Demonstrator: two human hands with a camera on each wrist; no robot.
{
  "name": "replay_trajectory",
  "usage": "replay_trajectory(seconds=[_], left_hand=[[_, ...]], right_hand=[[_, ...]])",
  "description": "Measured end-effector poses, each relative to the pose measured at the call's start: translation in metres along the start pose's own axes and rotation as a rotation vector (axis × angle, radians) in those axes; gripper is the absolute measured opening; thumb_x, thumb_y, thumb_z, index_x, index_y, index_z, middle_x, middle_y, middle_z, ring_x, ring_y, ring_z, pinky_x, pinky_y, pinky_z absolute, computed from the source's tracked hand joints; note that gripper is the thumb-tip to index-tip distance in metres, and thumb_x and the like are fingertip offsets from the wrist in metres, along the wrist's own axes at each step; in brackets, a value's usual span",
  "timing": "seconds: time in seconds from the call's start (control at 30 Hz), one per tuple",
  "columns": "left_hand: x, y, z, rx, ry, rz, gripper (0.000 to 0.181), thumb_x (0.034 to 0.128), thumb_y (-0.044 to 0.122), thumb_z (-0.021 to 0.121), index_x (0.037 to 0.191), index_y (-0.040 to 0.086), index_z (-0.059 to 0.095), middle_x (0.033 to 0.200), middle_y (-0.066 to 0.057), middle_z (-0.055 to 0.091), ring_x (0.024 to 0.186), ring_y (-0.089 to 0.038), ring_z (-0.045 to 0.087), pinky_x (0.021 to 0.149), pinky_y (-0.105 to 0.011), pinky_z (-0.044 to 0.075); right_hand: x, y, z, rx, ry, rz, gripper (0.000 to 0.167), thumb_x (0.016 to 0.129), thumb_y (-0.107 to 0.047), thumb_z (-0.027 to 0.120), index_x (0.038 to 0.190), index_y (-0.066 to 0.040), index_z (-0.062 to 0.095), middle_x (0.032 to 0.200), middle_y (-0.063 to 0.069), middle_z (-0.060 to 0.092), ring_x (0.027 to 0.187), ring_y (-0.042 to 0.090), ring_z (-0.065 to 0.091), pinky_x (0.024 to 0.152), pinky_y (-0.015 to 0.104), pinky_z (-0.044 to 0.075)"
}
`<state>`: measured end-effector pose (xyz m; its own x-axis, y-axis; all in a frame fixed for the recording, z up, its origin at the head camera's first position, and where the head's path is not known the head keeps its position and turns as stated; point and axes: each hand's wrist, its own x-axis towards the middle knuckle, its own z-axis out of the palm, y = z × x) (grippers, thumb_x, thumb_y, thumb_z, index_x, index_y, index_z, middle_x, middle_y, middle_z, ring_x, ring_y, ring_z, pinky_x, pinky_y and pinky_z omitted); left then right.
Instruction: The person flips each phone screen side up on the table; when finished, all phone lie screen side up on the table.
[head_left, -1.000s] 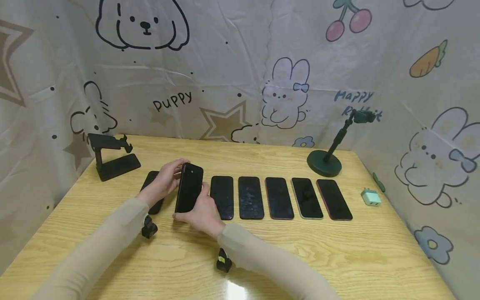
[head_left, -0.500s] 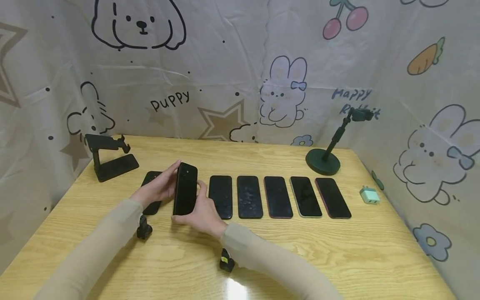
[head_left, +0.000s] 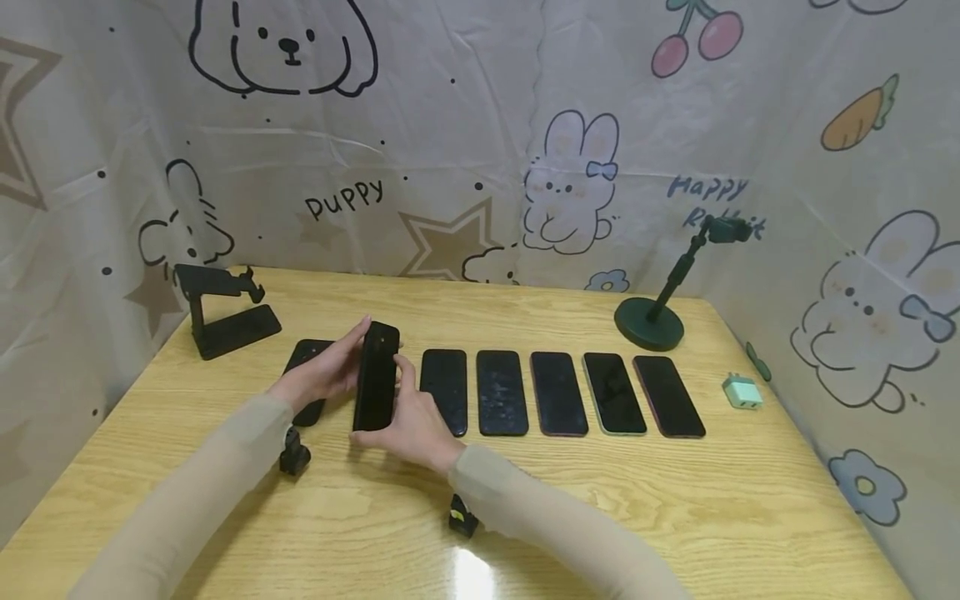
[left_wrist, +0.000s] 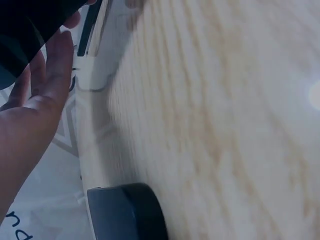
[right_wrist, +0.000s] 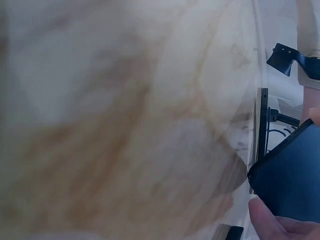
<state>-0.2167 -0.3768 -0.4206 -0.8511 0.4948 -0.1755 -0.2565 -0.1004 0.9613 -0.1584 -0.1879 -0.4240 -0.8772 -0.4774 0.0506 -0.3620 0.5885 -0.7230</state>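
Note:
A black smartphone (head_left: 377, 379) stands tilted on edge above the table, left of the phone row. My right hand (head_left: 412, 421) grips it, thumb along the lower edge and fingers on the right side. On the upper left edge, my left hand (head_left: 330, 367) holds the phone too; its thumb is hidden. The left wrist view has the held phone (left_wrist: 30, 35) at upper left, with fingers (left_wrist: 52, 75) against it. At right in the right wrist view is the phone's dark face (right_wrist: 295, 175). Partly covered by my left hand, another black phone (head_left: 306, 354) lies flat.
Several phones lie in a row to the right, the nearest being a black phone (head_left: 444, 392). A black folding stand (head_left: 240, 332) is at back left. At back right is a dark green round-based stand (head_left: 648, 325). A mint charger plug (head_left: 742, 392) lies near the right edge.
The held phone has turned to a narrower angle between my hands, with its position nearly the same. My right wrist has shifted slightly right. The phones on the table have not moved.

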Motion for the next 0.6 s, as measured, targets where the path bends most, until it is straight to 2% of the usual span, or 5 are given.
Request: replay_trajectory(seconds=[0.13, 0.27, 0.33, 0.43, 0.6], left_hand=[[0.000, 0.000, 0.000, 0.034, 0.050, -0.006, 0.087, 0.0991, 0.060, 0.018, 0.145, -0.014, 0.020, 0.113, 0.000, 0.057, 0.099, -0.012, 0.063, 0.083, -0.024, 0.053], [-0.001, 0.000, 0.000, 0.031, 0.061, -0.026, 0.085, 0.0996, 0.059, 0.017, 0.145, -0.012, 0.020, 0.118, -0.005, 0.051, 0.096, -0.009, 0.060, 0.083, -0.023, 0.051], [-0.001, 0.001, 0.000, 0.027, 0.054, -0.032, 0.084, 0.0998, 0.059, 0.017, 0.147, -0.011, 0.018, 0.126, -0.012, 0.047, 0.097, -0.009, 0.060, 0.083, -0.024, 0.052], [-0.001, 0.002, 0.000, 0.029, 0.027, -0.031, 0.083, 0.1000, 0.058, 0.017, 0.148, -0.010, 0.014, 0.141, -0.025, 0.037, 0.103, -0.013, 0.061, 0.085, -0.024, 0.052], [0.000, 0.004, 0.002, 0.023, 0.014, -0.039, 0.084, 0.0997, 0.059, 0.018, 0.150, -0.007, 0.012, 0.151, -0.033, 0.020, 0.109, -0.017, 0.061, 0.089, -0.024, 0.051]], right_hand=[[-0.002, -0.001, -0.001, -0.088, 0.040, -0.027, 0.115, 0.069, -0.051, 0.082, 0.152, -0.021, 0.009, 0.130, 0.007, 0.060, 0.094, 0.016, 0.066, 0.078, 0.028, 0.053], [-0.006, -0.005, -0.002, -0.194, 0.090, -0.112, 0.110, 0.070, -0.049, 0.082, 0.152, -0.022, 0.014, 0.130, 0.007, 0.058, 0.098, 0.018, 0.064, 0.075, 0.031, 0.054], [-0.009, -0.008, -0.004, -0.259, 0.112, -0.181, 0.106, 0.071, -0.046, 0.082, 0.151, -0.022, 0.016, 0.126, 0.008, 0.059, 0.095, 0.018, 0.066, 0.072, 0.030, 0.055], [-0.012, -0.011, -0.005, -0.365, 0.136, -0.265, 0.101, 0.074, -0.044, 0.081, 0.151, -0.023, 0.019, 0.115, 0.009, 0.064, 0.081, 0.018, 0.068, 0.057, 0.025, 0.052], [-0.015, -0.011, -0.005, -0.456, 0.165, -0.327, 0.093, 0.076, -0.043, 0.079, 0.150, -0.023, 0.026, 0.097, 0.005, 0.067, 0.059, 0.013, 0.060, 0.043, 0.019, 0.037]])
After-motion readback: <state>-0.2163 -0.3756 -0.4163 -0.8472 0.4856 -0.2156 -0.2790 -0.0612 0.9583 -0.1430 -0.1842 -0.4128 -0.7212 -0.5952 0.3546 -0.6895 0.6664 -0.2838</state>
